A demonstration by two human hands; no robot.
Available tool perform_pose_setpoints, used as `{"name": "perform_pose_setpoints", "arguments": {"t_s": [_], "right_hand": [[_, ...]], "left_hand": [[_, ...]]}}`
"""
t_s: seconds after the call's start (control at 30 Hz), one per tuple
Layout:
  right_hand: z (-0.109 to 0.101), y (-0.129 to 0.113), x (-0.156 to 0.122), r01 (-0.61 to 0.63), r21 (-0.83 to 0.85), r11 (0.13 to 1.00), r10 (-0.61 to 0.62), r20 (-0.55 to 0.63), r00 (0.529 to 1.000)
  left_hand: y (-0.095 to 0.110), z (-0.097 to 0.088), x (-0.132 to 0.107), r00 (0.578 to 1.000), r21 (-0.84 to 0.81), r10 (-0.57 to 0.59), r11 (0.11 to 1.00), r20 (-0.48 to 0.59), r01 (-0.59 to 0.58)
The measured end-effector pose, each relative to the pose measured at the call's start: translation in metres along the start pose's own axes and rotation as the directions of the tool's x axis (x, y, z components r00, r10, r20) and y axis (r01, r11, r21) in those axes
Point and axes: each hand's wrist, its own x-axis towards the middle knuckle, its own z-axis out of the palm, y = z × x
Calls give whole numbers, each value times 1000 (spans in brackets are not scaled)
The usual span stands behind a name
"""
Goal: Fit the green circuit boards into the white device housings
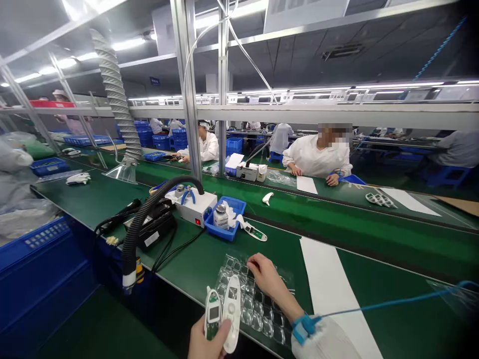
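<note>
My left hand (209, 336) is closed around two parts of a white handheld device, held side by side above the table's front edge. One is a housing half (212, 315) with a green circuit board and a small grey screen. The other is a white cover (232, 311), pressed under my thumb. My right hand (264, 273) reaches over the clear plastic tray (258, 319) with rows of square pockets, at its far edge. Its fingers are pinched together; what they hold, if anything, is too small to make out. A blue wrist strap (304, 328) circles my right wrist.
A blue bin (225, 234) holds a metal-topped bottle; another opened device (255, 231) lies beside it. White paper (329, 279) lies to the right. A black hose (130, 234) arches over the left side. A green conveyor (299, 214) runs behind; a co-worker (318, 154) sits across it.
</note>
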Motion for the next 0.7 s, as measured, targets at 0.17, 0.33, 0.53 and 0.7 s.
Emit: {"name": "perform_pose_setpoints", "arguments": {"t_s": [0.17, 0.33, 0.53, 0.7], "right_hand": [[27, 19, 9, -73, -87, 994, 67, -68, 995], [31, 16, 1, -44, -82, 996, 35, -110, 993], [21, -12, -18, 62, -24, 998, -65, -188, 980], [12, -55, -36, -5, 304, 953, 6, 0, 1000]], "left_hand": [[-5, -11, 2, 999, -41, 36, 998, -27, -37], [-3, -18, 1, 998, -97, 58, 994, -21, -59], [-4, -23, 4, 997, -61, 58, 997, 44, -55], [-4, -19, 3, 995, -49, 80, 996, 64, -77]]}}
